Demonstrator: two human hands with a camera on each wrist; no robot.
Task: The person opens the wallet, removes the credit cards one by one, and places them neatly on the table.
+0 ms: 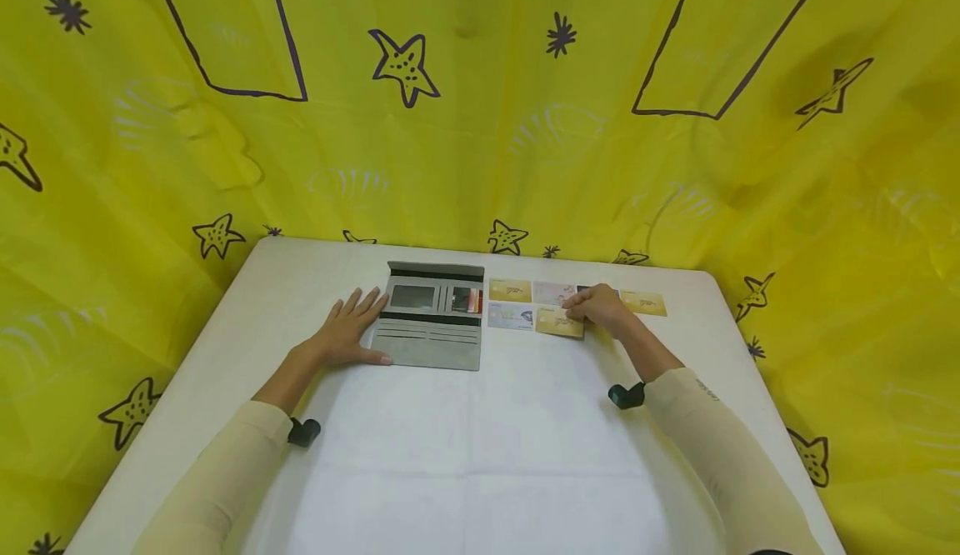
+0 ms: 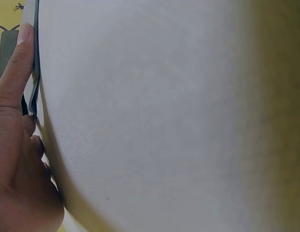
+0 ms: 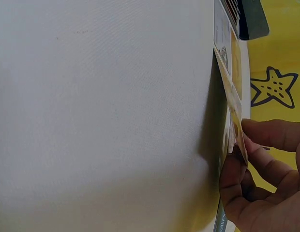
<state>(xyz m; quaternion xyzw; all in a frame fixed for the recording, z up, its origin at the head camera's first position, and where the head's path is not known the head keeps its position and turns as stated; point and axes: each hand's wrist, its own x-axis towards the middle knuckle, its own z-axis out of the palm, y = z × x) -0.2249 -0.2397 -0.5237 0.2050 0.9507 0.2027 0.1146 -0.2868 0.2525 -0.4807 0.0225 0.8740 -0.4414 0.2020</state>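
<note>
An open grey wallet (image 1: 433,315) lies flat on the white table (image 1: 480,447), with cards in its upper slots. My left hand (image 1: 351,332) rests flat on the table, fingers straight, touching the wallet's left edge (image 2: 36,58). To the wallet's right, several cards lie in two rows. My right hand (image 1: 600,307) pinches a gold card (image 1: 558,322), whose one edge is lifted off the table (image 3: 232,104) while thumb and fingers (image 3: 266,135) hold it. A pale blue card (image 1: 510,316) and another gold card (image 1: 510,290) lie between that card and the wallet.
More cards lie at the back right: a white one (image 1: 553,292) and a gold one (image 1: 645,302). A yellow cloth with stars (image 1: 480,105) surrounds the table on all sides. The table's near half is bare white cloth.
</note>
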